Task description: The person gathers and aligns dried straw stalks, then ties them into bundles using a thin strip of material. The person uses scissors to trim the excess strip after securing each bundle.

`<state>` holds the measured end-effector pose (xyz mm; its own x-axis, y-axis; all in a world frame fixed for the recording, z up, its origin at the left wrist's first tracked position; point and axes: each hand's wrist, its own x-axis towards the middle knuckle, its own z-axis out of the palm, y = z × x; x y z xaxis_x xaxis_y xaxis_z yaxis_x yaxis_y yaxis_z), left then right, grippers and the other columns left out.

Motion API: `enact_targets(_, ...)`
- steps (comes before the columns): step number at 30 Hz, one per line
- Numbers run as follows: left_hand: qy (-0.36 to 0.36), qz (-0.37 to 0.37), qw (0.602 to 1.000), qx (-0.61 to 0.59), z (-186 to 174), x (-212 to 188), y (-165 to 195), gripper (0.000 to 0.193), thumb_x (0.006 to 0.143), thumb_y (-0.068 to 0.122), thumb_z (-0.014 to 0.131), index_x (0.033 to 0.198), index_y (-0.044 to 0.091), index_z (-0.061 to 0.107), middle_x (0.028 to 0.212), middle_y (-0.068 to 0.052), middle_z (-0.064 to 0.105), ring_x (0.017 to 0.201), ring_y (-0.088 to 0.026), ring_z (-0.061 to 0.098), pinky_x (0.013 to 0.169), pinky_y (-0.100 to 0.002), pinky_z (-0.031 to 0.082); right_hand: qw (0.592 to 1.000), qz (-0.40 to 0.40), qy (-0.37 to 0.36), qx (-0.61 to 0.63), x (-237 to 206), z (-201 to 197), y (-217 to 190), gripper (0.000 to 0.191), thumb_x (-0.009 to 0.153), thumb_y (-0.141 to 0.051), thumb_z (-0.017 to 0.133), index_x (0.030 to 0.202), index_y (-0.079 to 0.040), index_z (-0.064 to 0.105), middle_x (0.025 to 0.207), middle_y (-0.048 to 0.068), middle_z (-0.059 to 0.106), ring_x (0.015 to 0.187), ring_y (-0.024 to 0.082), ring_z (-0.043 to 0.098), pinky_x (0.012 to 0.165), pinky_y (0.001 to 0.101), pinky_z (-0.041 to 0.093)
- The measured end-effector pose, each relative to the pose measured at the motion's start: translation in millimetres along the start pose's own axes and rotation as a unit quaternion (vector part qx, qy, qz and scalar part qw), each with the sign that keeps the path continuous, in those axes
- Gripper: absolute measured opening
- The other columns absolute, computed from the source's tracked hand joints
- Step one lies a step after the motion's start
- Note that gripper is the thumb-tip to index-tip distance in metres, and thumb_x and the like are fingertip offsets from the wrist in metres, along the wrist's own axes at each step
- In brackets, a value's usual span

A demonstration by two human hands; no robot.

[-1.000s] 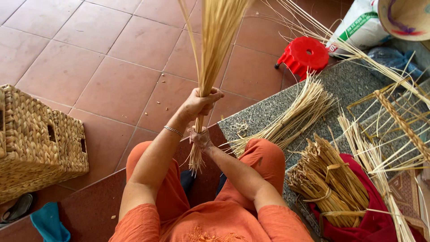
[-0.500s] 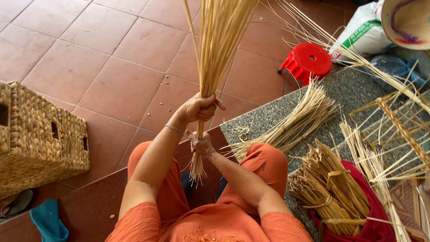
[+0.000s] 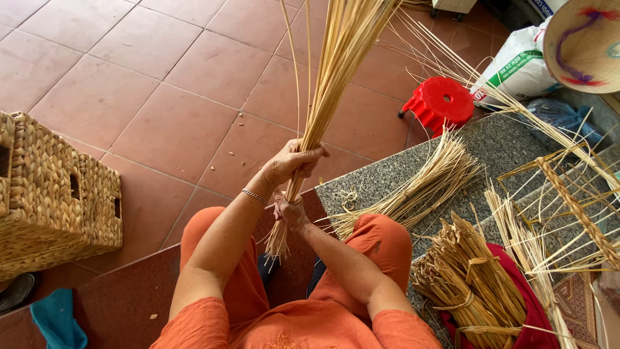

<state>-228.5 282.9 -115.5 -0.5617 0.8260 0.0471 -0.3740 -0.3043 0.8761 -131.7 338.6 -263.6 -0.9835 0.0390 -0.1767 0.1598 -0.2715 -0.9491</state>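
The tiled floor (image 3: 129, 84) takes up most of the view, with a grey stone step (image 3: 504, 145) at the right serving as the surface for the loose material. 2 woven baskets (image 3: 51, 194) stand finished at the left, well apart from the hands. By the look of it the work is at an early stage: the reeds are only being gathered and evened, and nothing is woven from them yet.

The reed bundle (image 3: 336, 71) stands nearly upright between the knees, fanning wide at the top. The left hand (image 3: 294, 165) has its grip closed tight around the bundle; the right hand (image 3: 290, 210) sits just below, fingers curled onto the lower stalks near their cut ends.

Around them: a fanned sheaf of reeds (image 3: 413, 187) on the step, tied bundles (image 3: 471, 278) on a red cloth (image 3: 523, 291), a half-made braided frame (image 3: 575, 200), a white sack (image 3: 516, 64), a conical hat (image 3: 584, 42) and a red plastic stool (image 3: 439, 103). Stray long reeds cross the space at right, near the bundle's top.
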Motion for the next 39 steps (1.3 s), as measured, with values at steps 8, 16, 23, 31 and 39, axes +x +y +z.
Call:
enact_targets(8,0.045,0.007,0.981,0.188,-4,-7,-20,0.064,0.077,0.018,0.089,0.132,0.007,0.058,0.093,-0.001,0.070,0.084,-0.013,0.067,0.076,-0.032,0.057,0.994,-0.072,0.040,0.074,-1,-1,-24,0.035,0.104,-0.027,0.059,0.071,-0.013,0.053,0.054,-0.002,0.049,0.044,0.011,0.050,0.044,0.0290,0.045)
enact_targets(16,0.163,-0.138,0.855,0.473,18,-8,-62,0.026,0.094,0.031,0.076,0.092,0.006,0.082,0.084,-0.009,0.079,0.075,-0.015,0.074,0.069,-0.031,0.061,0.908,-0.204,0.101,-0.351,3,-13,3,0.015,0.087,-0.024,0.070,0.085,-0.011,0.064,0.078,0.002,0.064,0.071,0.018,0.062,0.064,0.0346,0.052)
enact_targets(23,0.145,0.023,0.792,0.593,26,-24,-57,0.017,0.106,0.018,0.071,0.102,0.004,0.080,0.081,-0.006,0.077,0.072,-0.011,0.071,0.068,-0.029,0.057,0.874,-0.174,0.095,-0.444,11,-8,-19,0.024,0.081,-0.026,0.075,0.099,-0.011,0.069,0.102,0.005,0.072,0.097,0.023,0.070,0.085,0.0413,0.057)
enact_targets(31,0.098,0.140,0.704,0.689,-40,-38,-45,0.014,0.106,-0.003,0.064,0.106,-0.003,0.078,0.079,-0.009,0.070,0.072,-0.012,0.066,0.072,-0.031,0.053,0.864,-0.159,0.029,-0.478,-100,-17,-93,0.031,0.090,-0.037,0.073,0.110,-0.014,0.070,0.108,0.007,0.074,0.100,0.025,0.071,0.089,0.0455,0.056)
enact_targets(39,0.155,0.030,0.677,0.719,-55,-14,-61,0.029,0.099,0.022,0.073,0.085,-0.003,0.066,0.068,-0.007,0.061,0.063,-0.014,0.055,0.067,-0.035,0.050,0.776,-0.319,0.385,-0.385,-268,-214,-60,0.003,0.102,-0.007,0.070,0.104,-0.005,0.072,0.098,0.012,0.076,0.082,0.017,0.075,0.069,0.0258,0.067)
